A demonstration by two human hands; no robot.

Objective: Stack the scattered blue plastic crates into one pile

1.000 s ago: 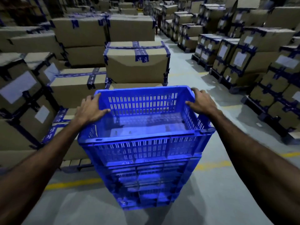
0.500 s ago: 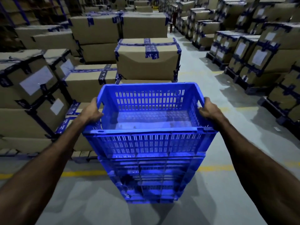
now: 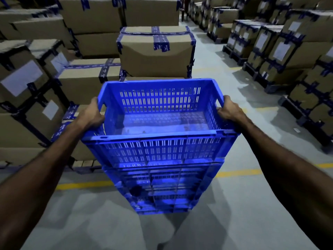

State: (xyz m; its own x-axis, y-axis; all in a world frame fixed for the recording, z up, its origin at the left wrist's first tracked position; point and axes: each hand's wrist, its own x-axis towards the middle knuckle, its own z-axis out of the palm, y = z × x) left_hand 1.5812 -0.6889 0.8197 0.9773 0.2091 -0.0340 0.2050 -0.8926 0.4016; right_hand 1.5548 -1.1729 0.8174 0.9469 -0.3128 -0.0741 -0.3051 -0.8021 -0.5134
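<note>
An empty blue slotted plastic crate [image 3: 158,147] sits on top of a pile of several more blue crates [image 3: 162,188] that stands on the grey floor in front of me. My left hand [image 3: 91,115] grips the top crate's left rim at the handle slot. My right hand [image 3: 228,110] grips the right rim the same way. The lower crates are partly hidden by the top one.
Taped cardboard boxes [image 3: 155,51] on pallets stand close behind and to the left of the pile. More boxes on pallets [image 3: 288,56] line the right side. An open aisle [image 3: 212,69] runs between them. A yellow floor line [image 3: 82,184] passes under the pile.
Both hands have slid from the crate's far corners back along the side rims to the handle slots. The view has moved closer and tilted down.
</note>
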